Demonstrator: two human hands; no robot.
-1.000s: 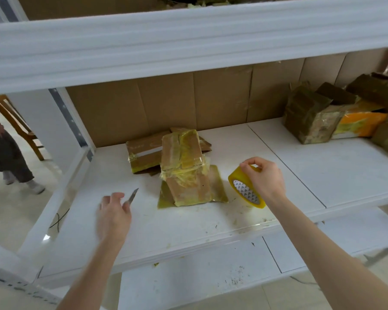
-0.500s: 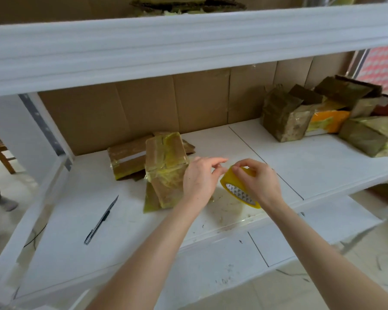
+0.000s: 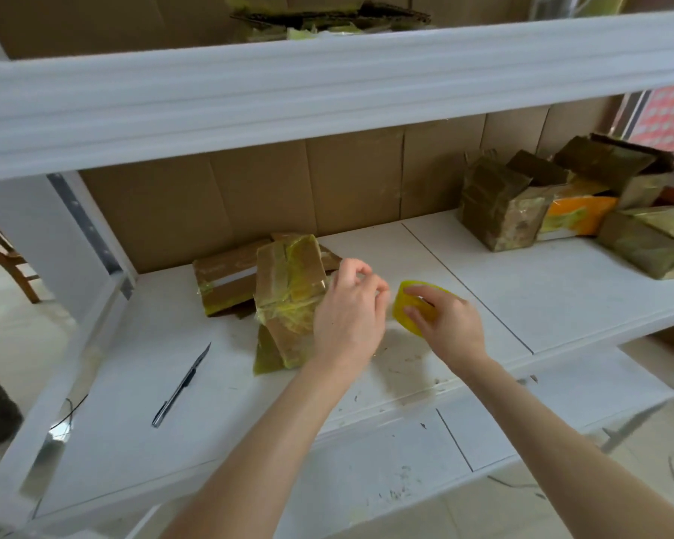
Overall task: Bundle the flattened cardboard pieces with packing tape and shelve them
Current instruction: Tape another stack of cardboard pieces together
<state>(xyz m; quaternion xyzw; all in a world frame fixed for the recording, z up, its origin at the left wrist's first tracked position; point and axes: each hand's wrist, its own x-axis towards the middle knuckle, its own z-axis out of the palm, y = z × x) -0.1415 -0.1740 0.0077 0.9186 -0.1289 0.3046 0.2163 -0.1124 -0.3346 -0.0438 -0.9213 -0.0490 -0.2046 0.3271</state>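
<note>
The person stands facing a white shelf [image 3: 522,293], using its board as a work surface. The right hand [image 3: 450,328] grips the yellow tape roll [image 3: 400,307], fingers wrapped over its rim, and holds it just above the board so that it can turn as tape pays out. The left hand [image 3: 347,309] is just beside the roll with its fingertips drawn together toward it, which looks like picking at or pulling the free end. The tape is too clear for me to tell whether anything is actually pinched.

The cardboard bundle [image 3: 288,297] leans tilted on the shelf directly behind the left hand, already glossy with yellowish wraps. It is propped up rather than lying flat, I would guess so that tape can pass around it. A flatter taped piece [image 3: 226,282] lies behind it against the cardboard backing.

A slim cutter [image 3: 181,385] lies on the board well to the left, within reach for slicing the strip once a wrap is done. Further right on the same shelf are several wrapped bundles [image 3: 499,212], clustered near the back. The next move is probably to draw out a length and stick it to the bundle.
</note>
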